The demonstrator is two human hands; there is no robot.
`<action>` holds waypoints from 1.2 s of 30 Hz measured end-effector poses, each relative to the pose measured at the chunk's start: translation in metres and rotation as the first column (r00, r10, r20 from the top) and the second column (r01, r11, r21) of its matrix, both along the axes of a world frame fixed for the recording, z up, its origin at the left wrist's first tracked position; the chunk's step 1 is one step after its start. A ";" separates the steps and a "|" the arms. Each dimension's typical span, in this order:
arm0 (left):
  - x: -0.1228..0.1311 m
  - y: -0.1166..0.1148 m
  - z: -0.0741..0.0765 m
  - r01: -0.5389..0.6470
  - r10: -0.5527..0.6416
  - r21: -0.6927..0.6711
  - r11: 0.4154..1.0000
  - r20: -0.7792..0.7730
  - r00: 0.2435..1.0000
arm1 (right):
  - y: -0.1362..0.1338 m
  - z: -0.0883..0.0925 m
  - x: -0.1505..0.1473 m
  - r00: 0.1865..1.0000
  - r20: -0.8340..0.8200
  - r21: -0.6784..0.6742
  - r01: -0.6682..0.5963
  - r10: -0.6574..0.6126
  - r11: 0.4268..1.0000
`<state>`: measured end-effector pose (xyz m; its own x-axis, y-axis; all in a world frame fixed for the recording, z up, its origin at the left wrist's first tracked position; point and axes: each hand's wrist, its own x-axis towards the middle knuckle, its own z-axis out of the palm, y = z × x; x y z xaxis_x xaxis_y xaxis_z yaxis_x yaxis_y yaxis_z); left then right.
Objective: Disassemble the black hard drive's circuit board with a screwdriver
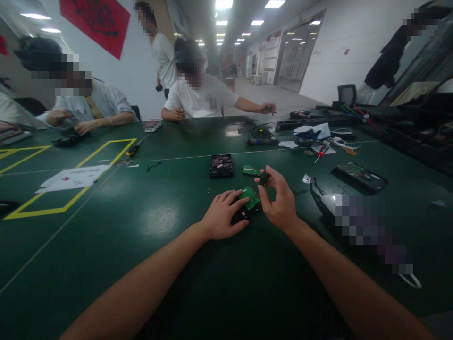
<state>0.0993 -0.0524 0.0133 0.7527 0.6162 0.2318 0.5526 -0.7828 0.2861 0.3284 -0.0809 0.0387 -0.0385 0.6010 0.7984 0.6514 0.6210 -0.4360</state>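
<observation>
Screwdriver (264, 178) is pinched, dark handle up, in the person's right hand (279, 200), over a hard drive (247, 214) on the green table (170, 269); whether its tip touches cannot be told. The left hand (222, 217) rests spread wide across the drive, whose green circuit board (251, 198) faces up. Just beyond lies a loose board (249, 169), with a second drive (221, 166) left of it. A third drive (359, 177) lies off to the right, near a red-handled driver (322, 151).

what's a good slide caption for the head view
Left hand on a green-boarded hard drive, right hand holding a screwdriver, at a green table
</observation>
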 end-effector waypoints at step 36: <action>0.000 0.002 -0.002 0.003 -0.003 0.008 1.000 -0.001 1.000 | 0.000 -0.002 0.001 0.998 0.023 0.057 0.061 -0.062 0.997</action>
<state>0.0995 -0.0507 0.0111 0.7547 0.6122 0.2360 0.5509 -0.7866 0.2788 0.3294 -0.0812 0.0367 -0.0228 0.5571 0.8301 0.6994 0.6022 -0.3849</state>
